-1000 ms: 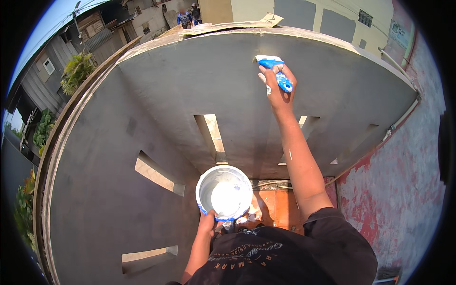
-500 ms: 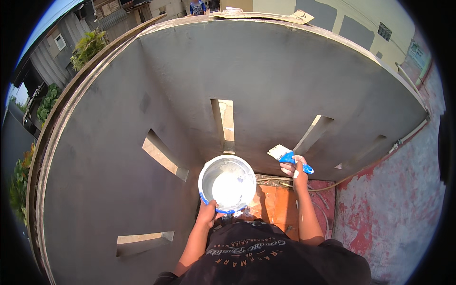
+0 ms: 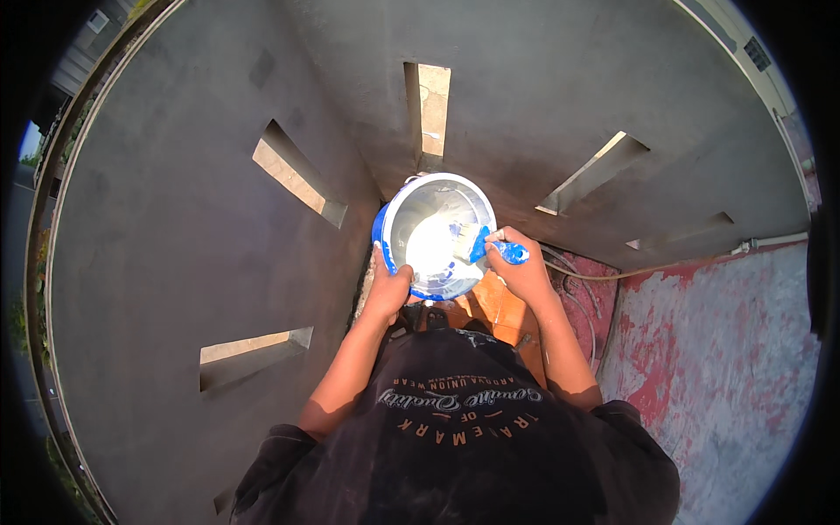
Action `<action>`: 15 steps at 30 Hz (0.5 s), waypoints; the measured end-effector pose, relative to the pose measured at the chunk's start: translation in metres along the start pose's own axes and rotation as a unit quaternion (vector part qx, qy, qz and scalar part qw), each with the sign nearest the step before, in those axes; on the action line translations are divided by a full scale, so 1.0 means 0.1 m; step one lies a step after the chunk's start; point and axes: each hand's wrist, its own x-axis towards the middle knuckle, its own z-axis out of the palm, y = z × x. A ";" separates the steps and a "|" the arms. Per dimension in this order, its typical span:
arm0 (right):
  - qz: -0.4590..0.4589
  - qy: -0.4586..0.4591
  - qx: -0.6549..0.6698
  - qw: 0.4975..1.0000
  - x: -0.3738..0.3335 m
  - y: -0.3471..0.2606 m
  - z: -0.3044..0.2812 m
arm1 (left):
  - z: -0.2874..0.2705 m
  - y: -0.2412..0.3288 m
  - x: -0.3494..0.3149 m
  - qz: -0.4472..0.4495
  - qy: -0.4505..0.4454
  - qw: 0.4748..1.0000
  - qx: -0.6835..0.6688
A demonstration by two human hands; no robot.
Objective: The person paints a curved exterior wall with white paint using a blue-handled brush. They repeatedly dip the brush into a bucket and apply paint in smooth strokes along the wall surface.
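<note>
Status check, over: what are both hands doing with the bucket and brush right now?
Left hand gripping paint bucket at its rim. Right hand holding blue-handled brush, head dipped inside bucket. Grey slotted wall close ahead, nothing between the hands.

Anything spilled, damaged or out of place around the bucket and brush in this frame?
No spill shows. The bucket is tilted toward the camera, gripped at its rim by the left hand; the right hand dips the blue-handled brush inside. The only wear is the floor's patchy, peeling red coating at right.

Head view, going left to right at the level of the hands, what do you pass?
Grey wall → left hand → white paint bucket → right hand holding blue-handled brush → red patchy floor.
</note>
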 end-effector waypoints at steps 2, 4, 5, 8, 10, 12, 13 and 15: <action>0.013 0.003 -0.023 1.000 0.15 0.10 0.15 | -0.02 -0.10 0.05 0.016 -0.014 1.000 -0.023; 0.059 0.017 -0.048 0.997 0.23 0.12 0.28 | -0.05 -0.21 0.16 0.030 0.018 0.998 0.045; 0.014 0.016 -0.083 0.996 0.26 0.10 0.31 | -0.06 -0.28 0.21 0.040 0.033 0.996 0.073; -0.003 0.035 -0.198 0.980 0.23 -0.03 0.31 | -0.08 -0.49 0.33 0.055 0.083 0.984 0.151; 0.021 0.019 -0.219 0.975 0.19 -0.10 0.21 | -0.08 -0.58 0.35 0.083 0.119 0.970 0.194; 0.030 0.017 -0.184 0.982 0.20 -0.12 0.18 | -0.07 -0.60 0.35 0.124 0.144 0.952 0.238; 0.030 0.023 -0.138 0.990 0.23 -0.11 0.18 | -0.07 -0.59 0.34 0.154 0.150 0.941 0.260; 0.025 0.019 -0.067 0.997 0.32 -0.06 0.26 | -0.06 -0.53 0.34 0.177 0.128 0.943 0.249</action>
